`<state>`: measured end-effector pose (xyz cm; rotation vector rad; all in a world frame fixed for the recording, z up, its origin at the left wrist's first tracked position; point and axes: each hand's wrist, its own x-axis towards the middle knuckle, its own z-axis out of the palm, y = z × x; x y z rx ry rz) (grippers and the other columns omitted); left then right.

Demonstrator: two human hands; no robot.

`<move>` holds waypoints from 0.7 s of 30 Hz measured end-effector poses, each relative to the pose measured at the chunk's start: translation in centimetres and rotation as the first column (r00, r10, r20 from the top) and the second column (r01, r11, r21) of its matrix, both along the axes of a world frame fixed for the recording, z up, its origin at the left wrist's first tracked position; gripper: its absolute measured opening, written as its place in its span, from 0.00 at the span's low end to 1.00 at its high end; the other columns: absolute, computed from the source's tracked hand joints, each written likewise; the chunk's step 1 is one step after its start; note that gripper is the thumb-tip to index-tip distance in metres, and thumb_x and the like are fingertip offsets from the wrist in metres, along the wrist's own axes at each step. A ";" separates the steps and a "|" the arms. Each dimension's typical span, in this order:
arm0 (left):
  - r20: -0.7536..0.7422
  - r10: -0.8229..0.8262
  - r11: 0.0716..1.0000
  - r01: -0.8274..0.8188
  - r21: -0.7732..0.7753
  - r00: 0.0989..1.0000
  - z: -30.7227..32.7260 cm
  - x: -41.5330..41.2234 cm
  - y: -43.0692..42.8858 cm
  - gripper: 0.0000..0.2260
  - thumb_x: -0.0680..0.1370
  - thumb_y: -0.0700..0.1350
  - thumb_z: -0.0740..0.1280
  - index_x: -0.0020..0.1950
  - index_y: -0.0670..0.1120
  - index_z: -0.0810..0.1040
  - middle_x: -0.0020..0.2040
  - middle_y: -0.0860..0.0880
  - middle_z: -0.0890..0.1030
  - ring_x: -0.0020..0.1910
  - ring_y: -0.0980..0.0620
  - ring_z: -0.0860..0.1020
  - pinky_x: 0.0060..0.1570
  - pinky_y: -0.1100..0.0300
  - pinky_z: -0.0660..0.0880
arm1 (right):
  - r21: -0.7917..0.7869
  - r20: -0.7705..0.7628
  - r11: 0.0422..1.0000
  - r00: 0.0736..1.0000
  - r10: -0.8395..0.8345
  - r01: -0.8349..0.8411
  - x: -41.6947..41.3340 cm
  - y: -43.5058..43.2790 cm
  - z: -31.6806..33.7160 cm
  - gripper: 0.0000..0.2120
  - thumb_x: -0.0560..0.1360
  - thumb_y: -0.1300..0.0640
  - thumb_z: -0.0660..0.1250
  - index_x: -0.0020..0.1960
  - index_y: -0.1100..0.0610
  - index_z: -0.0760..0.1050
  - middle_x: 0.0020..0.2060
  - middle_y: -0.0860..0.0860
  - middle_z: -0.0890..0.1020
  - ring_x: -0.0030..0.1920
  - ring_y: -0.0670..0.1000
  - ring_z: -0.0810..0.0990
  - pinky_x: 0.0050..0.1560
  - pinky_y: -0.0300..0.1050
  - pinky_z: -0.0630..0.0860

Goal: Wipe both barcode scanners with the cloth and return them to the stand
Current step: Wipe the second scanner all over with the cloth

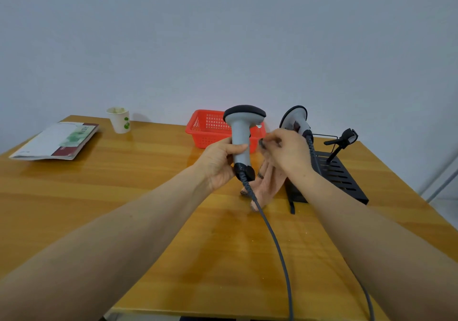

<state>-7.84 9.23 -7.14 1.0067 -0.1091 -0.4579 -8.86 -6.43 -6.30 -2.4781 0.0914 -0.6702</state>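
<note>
Gripping the first scanner (241, 134) upright by its handle above the table's (148, 196) middle, the left hand (220, 162) should turn its head toward the cloth (267, 181) pinched in the right hand (290, 149). The second scanner (296, 119) sits on the stand (339, 174) near the right edge. The red basket (210, 127) at the far edge seems empty, though partly hidden.

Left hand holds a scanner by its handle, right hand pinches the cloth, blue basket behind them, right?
Not blue: the head view shows the basket is red. The left hand does hold a scanner by its handle, and the right hand pinches the cloth.
</note>
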 end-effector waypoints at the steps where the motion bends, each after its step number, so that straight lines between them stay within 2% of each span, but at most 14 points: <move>1: -0.002 -0.003 1.000 0.003 -0.003 1.000 0.0 0.0 0.0 0.15 0.76 0.32 0.62 0.62 0.39 0.74 0.48 0.44 0.76 0.48 0.47 0.74 0.60 0.45 0.72 | 0.109 0.059 0.994 0.998 0.016 -0.022 -0.1 0.1 0.4 0.08 0.76 0.57 0.64 0.52 0.55 0.80 0.49 0.49 0.82 0.51 0.49 0.78 0.53 0.44 0.74; 4: -0.025 -0.025 0.999 0.024 -0.037 0.999 0.0 -0.3 -0.3 0.14 0.76 0.32 0.61 0.62 0.39 0.74 0.51 0.42 0.75 0.52 0.45 0.73 0.58 0.47 0.73 | 0.343 0.136 0.931 0.987 0.080 -0.123 -0.2 1.0 1.6 0.09 0.76 0.59 0.65 0.54 0.56 0.78 0.50 0.48 0.81 0.53 0.46 0.77 0.57 0.40 0.73; 8: -0.037 -0.070 0.992 0.065 -0.106 0.997 0.5 -0.8 -0.7 0.12 0.77 0.32 0.59 0.59 0.39 0.74 0.49 0.42 0.78 0.49 0.46 0.77 0.55 0.50 0.75 | 0.318 0.070 0.938 0.990 0.126 -0.142 -0.4 1.9 1.7 0.10 0.74 0.62 0.66 0.54 0.58 0.80 0.51 0.50 0.81 0.52 0.46 0.78 0.56 0.39 0.73; 10: -0.056 -0.073 0.987 0.065 -0.148 0.996 0.7 -0.8 -0.6 0.12 0.78 0.32 0.58 0.59 0.38 0.74 0.50 0.41 0.78 0.49 0.45 0.77 0.55 0.49 0.75 | 0.319 0.065 0.934 0.987 0.146 -0.159 -0.8 2.1 1.7 0.10 0.73 0.64 0.67 0.53 0.58 0.80 0.48 0.49 0.81 0.50 0.44 0.77 0.51 0.31 0.72; 12: -0.082 -0.057 0.983 0.042 -0.177 0.995 0.8 -0.5 -0.3 0.12 0.78 0.32 0.58 0.61 0.37 0.73 0.51 0.39 0.77 0.48 0.45 0.78 0.51 0.50 0.78 | 0.342 0.045 0.918 0.979 0.197 -0.200 -1.4 2.3 1.6 0.10 0.72 0.66 0.67 0.51 0.59 0.80 0.45 0.48 0.79 0.48 0.43 0.76 0.46 0.26 0.70; 14: -0.109 -0.042 0.980 0.020 -0.200 0.993 1.0 -0.4 -0.1 0.11 0.78 0.31 0.58 0.59 0.36 0.72 0.48 0.39 0.76 0.43 0.46 0.77 0.42 0.53 0.80 | 0.340 0.012 0.909 0.967 0.253 -0.242 -1.9 2.2 1.4 0.09 0.70 0.67 0.68 0.49 0.60 0.81 0.43 0.47 0.79 0.47 0.44 0.76 0.49 0.30 0.72; 16: -0.117 -0.033 0.983 0.011 -0.183 0.993 1.1 -0.4 0.0 0.10 0.78 0.31 0.58 0.57 0.37 0.72 0.45 0.40 0.75 0.39 0.47 0.76 0.36 0.56 0.80 | 0.281 -0.059 0.923 0.956 0.289 -0.262 -2.1 1.8 1.2 0.08 0.69 0.67 0.70 0.46 0.59 0.82 0.40 0.46 0.79 0.46 0.45 0.77 0.52 0.40 0.76; 19: -0.108 -0.017 0.995 0.006 -0.095 0.994 0.7 -0.6 -0.1 0.11 0.78 0.31 0.58 0.59 0.36 0.72 0.45 0.41 0.75 0.41 0.46 0.77 0.36 0.55 0.81 | 0.117 -0.179 0.962 0.948 0.264 -0.246 -1.9 0.9 1.1 0.07 0.69 0.67 0.70 0.44 0.57 0.83 0.39 0.46 0.80 0.46 0.46 0.77 0.55 0.45 0.76; 21: -0.091 -0.023 0.998 0.018 -0.052 0.996 0.5 -0.7 -0.3 0.15 0.78 0.32 0.59 0.64 0.36 0.72 0.50 0.40 0.76 0.44 0.47 0.77 0.37 0.55 0.80 | 0.098 -0.111 0.974 0.970 0.214 -0.204 -1.6 0.7 1.4 0.08 0.70 0.66 0.69 0.45 0.57 0.83 0.40 0.45 0.80 0.47 0.45 0.77 0.55 0.43 0.75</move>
